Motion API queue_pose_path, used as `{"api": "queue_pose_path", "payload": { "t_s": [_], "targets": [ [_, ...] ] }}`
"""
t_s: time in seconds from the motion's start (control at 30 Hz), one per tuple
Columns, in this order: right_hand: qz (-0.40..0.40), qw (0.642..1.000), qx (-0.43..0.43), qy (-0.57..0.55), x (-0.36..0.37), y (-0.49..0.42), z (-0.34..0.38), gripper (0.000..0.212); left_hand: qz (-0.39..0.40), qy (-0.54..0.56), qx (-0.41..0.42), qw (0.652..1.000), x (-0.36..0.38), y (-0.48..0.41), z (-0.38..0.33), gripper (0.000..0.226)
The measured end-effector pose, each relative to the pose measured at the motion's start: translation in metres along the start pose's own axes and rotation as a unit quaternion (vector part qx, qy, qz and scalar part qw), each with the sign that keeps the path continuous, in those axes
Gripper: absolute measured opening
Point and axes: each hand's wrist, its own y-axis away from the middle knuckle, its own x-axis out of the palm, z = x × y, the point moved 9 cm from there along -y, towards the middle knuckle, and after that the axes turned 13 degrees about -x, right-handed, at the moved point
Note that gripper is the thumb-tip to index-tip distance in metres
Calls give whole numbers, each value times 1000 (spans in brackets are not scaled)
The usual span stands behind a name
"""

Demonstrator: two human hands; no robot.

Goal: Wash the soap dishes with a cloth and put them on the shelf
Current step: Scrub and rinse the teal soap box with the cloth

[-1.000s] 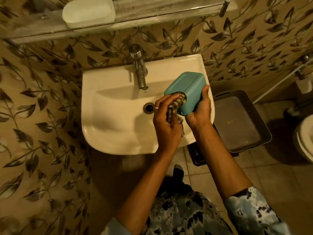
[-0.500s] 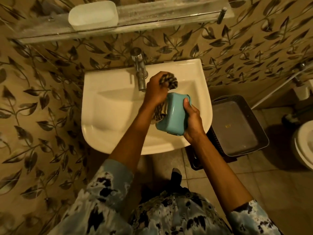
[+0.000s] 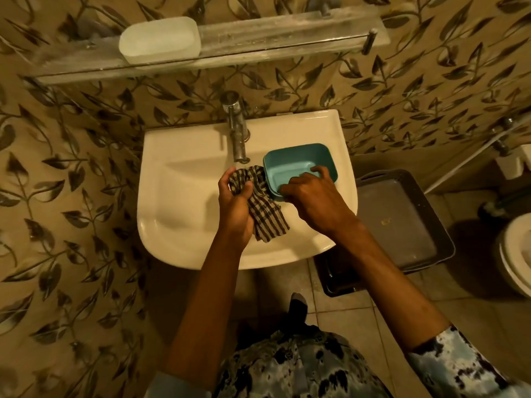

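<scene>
Beige tiled floor [image 3: 344, 326] nearest, with a dark rectangular plastic tray [image 3: 402, 219] to the right of a white ceramic washbasin [image 3: 172, 225]. Over the basin's near half, left hand [image 3: 234, 202] closed round a bunched brown-and-cream checked cloth [image 3: 264, 208], loose end trailing toward the near rim. Just right of it, right hand [image 3: 313, 196] holding a teal rectangular plastic soap dish [image 3: 296, 162] by its near edge, fingers curled over the rim into the hollow. Dish open side up at the basin's right side, just beside the cloth. Farther back, a chrome tap [image 3: 237, 130], spout just left of the dish; running water or not, cannot tell. Farthest, on the leaf-patterned wall, a glass shelf [image 3: 287, 33] carrying a translucent white soap dish [image 3: 159, 38] at its left end.

Judged mid-wash on the teal dish, inside not yet wiped. Next move likely calls for bringing the cloth into the hollow while keeping the dish steady, then lifting it to the shelf, right of the white one.
</scene>
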Motion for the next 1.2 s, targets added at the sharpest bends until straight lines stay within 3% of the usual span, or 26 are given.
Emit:
{"api": "queue_pose_path", "payload": {
  "t_s": [0.1,0.27,0.4,0.47,0.53,0.6,0.67,0.73,0.77,0.87,0.97,1.07,1.13,1.2],
  "targets": [
    [3,1000,10,29,5,1,3,36,-3,-2,1,1000,-7,-2,-9,51],
    [-15,998,-57,16,4,2,33,42,-5,-199,-3,980,-5,-3,-11,67],
    [-65,992,-106,-16,-10,1,48,30,-20,-228,14,973,-8,-2,-4,48],
    [-124,981,-124,-85,-22,10,45,32,-16,-242,17,970,-10,-3,-2,46],
    [-208,955,-87,-195,-37,25,31,48,-19,-268,22,963,-12,-5,-4,44],
    [-273,924,35,-265,-44,39,1,67,-20,-289,25,957,-14,-5,-7,42],
    [-246,863,171,-408,-25,43,-25,79,-12,-308,28,951,-11,-2,-9,44],
    [-193,771,219,-566,0,40,-31,74,14,-329,27,944,-4,1,-8,44],
    [-180,743,224,-604,6,39,-32,70,28,-345,23,938,0,3,-5,44],
    [-183,723,233,-624,14,41,-41,57,54,-363,-7,930,4,5,2,40],
    [-205,686,288,-636,27,52,-54,49,88,-299,-69,948,3,11,9,43],
    [-238,668,325,-626,33,66,-64,43,47,-206,-84,974,-13,15,-1,47],
    [-249,669,335,-615,33,71,-67,40,4,-252,-13,968,-20,23,-19,53],
    [-254,682,344,-593,34,74,-68,36,-20,-372,128,919,-8,47,-42,58]
  ]
}}
